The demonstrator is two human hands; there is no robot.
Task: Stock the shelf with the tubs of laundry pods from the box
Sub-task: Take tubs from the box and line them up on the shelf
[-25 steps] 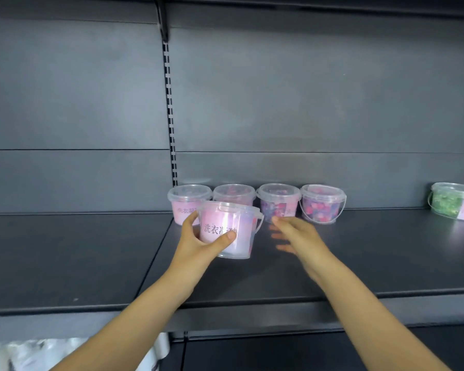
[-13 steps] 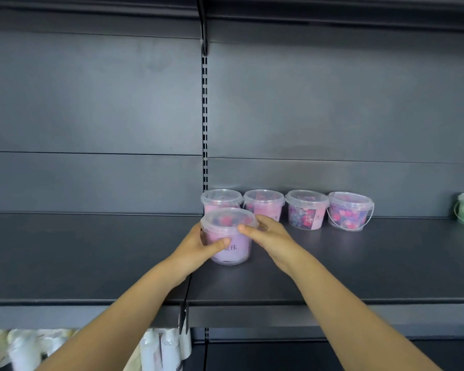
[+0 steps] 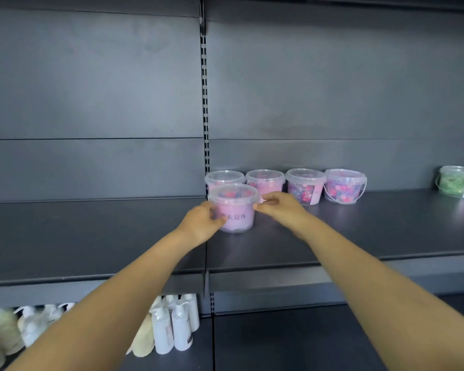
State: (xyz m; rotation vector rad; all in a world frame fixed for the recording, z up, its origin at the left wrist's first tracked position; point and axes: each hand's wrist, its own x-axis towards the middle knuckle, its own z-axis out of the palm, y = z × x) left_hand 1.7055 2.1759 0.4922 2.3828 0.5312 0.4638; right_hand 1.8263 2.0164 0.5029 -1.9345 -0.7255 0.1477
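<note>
A clear tub of pink laundry pods (image 3: 235, 210) stands on the dark shelf (image 3: 359, 226), in front of a back row of several similar tubs (image 3: 304, 184). My left hand (image 3: 202, 223) holds its left side, thumb across the pink label. My right hand (image 3: 277, 207) touches its right side just under the lid rim, fingers curled. The tub rests upright on the shelf. The box is not in view.
A green-pod tub (image 3: 458, 182) stands far right on the same shelf. A slotted upright (image 3: 204, 103) divides the shelf bays. On the lower shelf at left stand white pump bottles (image 3: 173, 325) and pale sponges (image 3: 0, 328).
The tub, first held up tilted in my left hand, has come down onto the shelf in front of the row. My right hand has closed in on its right side.
</note>
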